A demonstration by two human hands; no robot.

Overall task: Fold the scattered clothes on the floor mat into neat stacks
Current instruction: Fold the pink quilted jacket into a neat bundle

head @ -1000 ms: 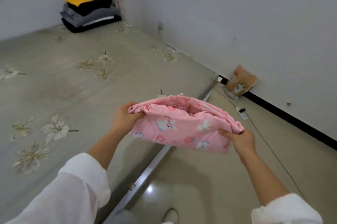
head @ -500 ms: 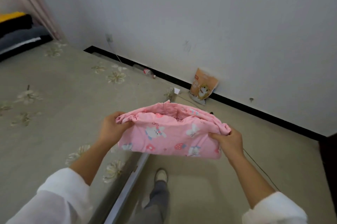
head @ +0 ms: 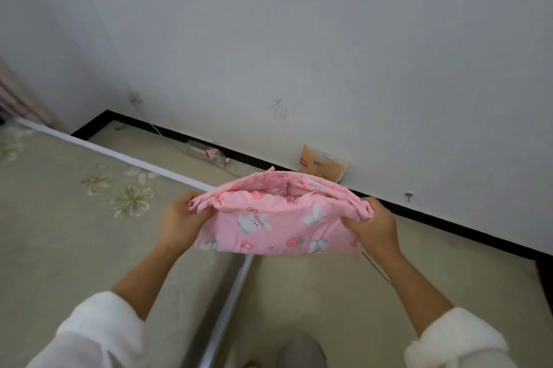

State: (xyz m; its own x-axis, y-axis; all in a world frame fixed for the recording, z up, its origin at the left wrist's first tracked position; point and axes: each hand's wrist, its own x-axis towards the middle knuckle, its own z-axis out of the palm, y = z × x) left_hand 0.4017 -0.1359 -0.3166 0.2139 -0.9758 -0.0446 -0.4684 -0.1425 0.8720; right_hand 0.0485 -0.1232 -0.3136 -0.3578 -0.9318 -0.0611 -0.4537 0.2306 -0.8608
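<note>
Head view showed one pink garment (head: pixel 278 218) with little white bunnies on it, folded into a small bundle and held up in the air at the middle of the picture. The left hand (head: pixel 182 221) was clamped on its 9 o'clock end, and the right hand (head: pixel 374 227) was clamped on its 3 o'clock end. Both hands pinched the bunched top edge, so the cloth hung down between them.

It hung above the place where the floor mat (head: pixel 59 233) met the bare floor (head: pixel 329 293), touching neither. The mat lay toward 8 o'clock, with flowers printed on it.

What could go wrong? The fold looked loose and puffy at the top. If one hand let go too soon, the bundle would likely flop open and need folding again. If it was put down on the bare floor and not on the mat, it might get dirty, and it would not sit with a stack. A quick drop could also make the layers slide apart.

Counting things: two hands, two white sleeves, and one pink garment. One plastic bottle (head: pixel 214 155) lay by the wall at 11 o'clock. One orange bag (head: pixel 321 165) leaned on the wall at 12 o'clock. No other clothes and no stack could be seen in this view.
</note>
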